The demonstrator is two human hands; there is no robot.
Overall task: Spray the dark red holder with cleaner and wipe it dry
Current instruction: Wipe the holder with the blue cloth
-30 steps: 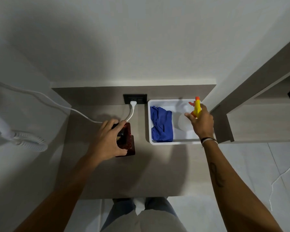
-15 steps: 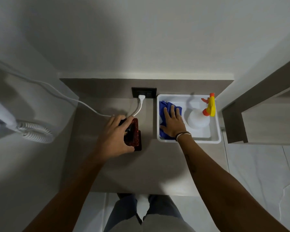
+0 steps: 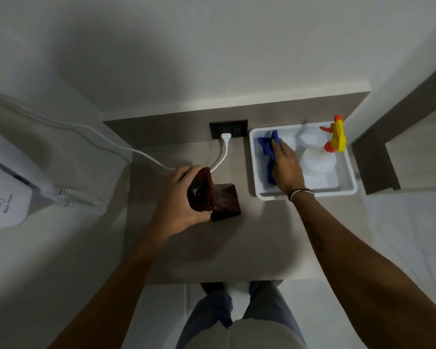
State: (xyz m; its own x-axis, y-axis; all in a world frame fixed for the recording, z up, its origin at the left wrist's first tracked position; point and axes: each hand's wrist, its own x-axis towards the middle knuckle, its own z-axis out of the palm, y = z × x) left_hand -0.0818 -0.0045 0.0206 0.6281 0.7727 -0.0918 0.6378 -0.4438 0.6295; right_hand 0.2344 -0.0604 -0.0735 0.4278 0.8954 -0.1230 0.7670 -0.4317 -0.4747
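The dark red holder is held tilted above its dark red base on the grey counter, and my left hand grips it from the left. My right hand lies inside the white tray, its fingers pressed on the crumpled blue cloth. The white spray bottle with a yellow and orange trigger head stands in the tray just right of that hand, untouched.
A white cable runs from the black wall socket across the counter's back left. A white wall-mounted hair dryer unit with a coiled cord hangs at the left. A wooden shelf edge borders the tray's right side.
My right hand let go of the spray bottle, moved left in the tray and closed onto the blue cloth. My left hand lifted and tilted the dark red holder off its base.
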